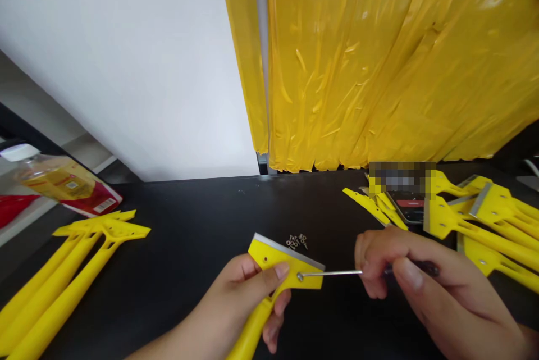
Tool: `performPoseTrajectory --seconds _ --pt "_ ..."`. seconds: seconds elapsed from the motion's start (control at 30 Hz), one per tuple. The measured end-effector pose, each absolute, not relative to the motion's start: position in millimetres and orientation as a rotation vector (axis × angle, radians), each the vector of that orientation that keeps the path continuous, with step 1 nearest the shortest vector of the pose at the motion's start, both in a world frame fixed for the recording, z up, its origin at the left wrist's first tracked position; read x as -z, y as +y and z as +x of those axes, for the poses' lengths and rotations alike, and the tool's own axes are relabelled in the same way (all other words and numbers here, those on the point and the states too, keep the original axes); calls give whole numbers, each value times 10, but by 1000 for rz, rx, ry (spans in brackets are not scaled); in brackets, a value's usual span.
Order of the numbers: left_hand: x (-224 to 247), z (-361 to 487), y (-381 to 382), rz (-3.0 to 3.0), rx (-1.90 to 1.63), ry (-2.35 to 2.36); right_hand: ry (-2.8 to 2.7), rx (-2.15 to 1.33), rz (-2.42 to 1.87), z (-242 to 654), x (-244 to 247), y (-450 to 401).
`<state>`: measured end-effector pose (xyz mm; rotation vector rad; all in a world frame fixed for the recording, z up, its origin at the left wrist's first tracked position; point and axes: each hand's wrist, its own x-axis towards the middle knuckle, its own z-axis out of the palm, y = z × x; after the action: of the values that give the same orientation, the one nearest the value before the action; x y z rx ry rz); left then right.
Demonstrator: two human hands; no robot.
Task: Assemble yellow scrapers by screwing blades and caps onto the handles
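A yellow scraper (309,281) with a metal blade along its top edge is gripped in my left hand (252,287), the thumb pressed on its head. One screw (300,277) sits in the right side of the head; the hole on the left side shows no screw. My right hand (412,281) is closed round the dark handle of a screwdriver (337,273). Its thin shaft points left and the tip meets that screw. Just beyond the blade lies a small pile of loose screws and nuts (297,242) on the black table (202,225).
Several yellow scraper handles (101,231) lie at the left beside a bottle (67,183). Scrapers with blades (484,219) are heaped at the right. Yellow strips (366,205) and a phone (410,203) lie near them. Yellow plastic sheeting (357,68) hangs behind.
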<state>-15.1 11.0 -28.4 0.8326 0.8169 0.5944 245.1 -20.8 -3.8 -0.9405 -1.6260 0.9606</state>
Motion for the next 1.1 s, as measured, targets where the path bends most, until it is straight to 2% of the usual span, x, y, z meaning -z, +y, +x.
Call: performPoseTrajectory --seconds 0.23,0.67,0.87,1.1 --pt "257 -148 126 825 -598 791 -1598 -877 -943 2319 -120 -112" --pt "278 -151 134 806 -608 779 -1706 -1033 -888 2521 73 -214" --pt "332 -147 99 839 -606 832 -1829 -879 -845 2498 21 -225" --pt "342 -144 89 884 -595 883 -1974 -508 -719 2393 -50 -270"
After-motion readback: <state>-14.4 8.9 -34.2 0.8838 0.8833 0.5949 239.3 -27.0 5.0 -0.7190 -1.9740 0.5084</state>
